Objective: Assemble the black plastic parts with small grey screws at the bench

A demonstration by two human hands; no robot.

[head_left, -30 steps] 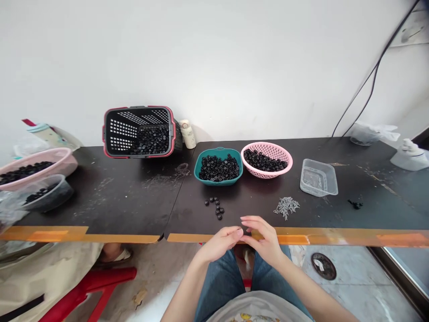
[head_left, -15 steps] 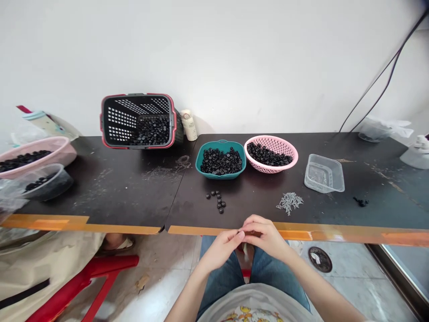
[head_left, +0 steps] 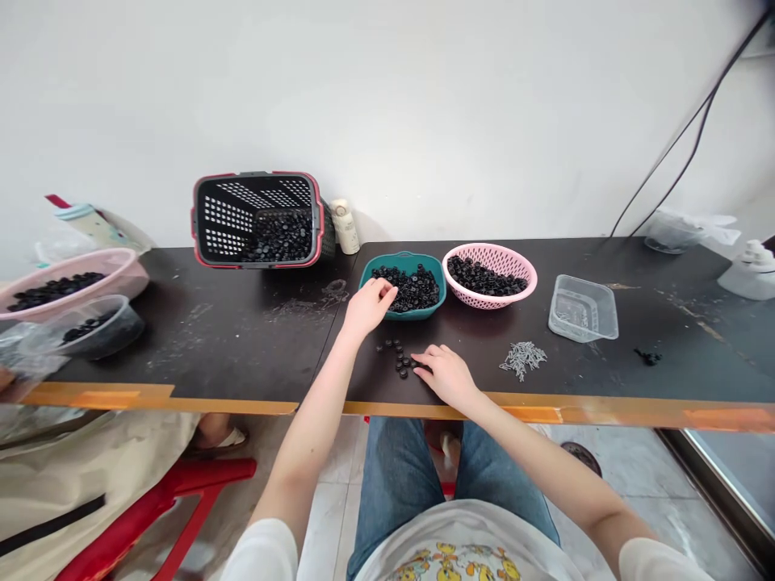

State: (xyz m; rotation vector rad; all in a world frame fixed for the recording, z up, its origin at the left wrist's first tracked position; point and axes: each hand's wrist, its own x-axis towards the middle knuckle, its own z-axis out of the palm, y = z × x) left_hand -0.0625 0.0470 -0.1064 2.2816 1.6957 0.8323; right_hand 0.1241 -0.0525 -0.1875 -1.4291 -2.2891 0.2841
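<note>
while both hands were together by the near edge of the table (head_left: 472, 340) half a second ago, now they've split up and gone to work apart! the left hand (head_left: 368, 311) is out at the teal tray (head_left: 412, 315), reaching over its left side, with the fingertips down among or just above the black pieces (head_left: 422, 290) heaped inside; those fingers are bent, thumb near forefinger, but whether they pinch a piece i can't tell from here. down on the table, the right hand (head_left: 448, 378) has come across to the loose cluster (head_left: 400, 356) of round black parts, and look at this, one dark disc (head_left: 414, 363) sits right between thumb and forefinger, the two drawn close about it, at the cluster's right side. gripped or just let go? too small to call. a half-second back no hand was at that cluster, so the disc looks like a fresh arrival, and i'd judge one part is being set with the others while the left side is already after stock from the tray: one round closing, another beginning. off to the right, the heap of grey pins (head_left: 524, 359) lies apart from either hand, untouched, with the clear box (head_left: 582, 333) beyond it, and the pink basket (head_left: 484, 303) stands just beside the teal tray, holding more black parts, no hand near its contents.
</note>
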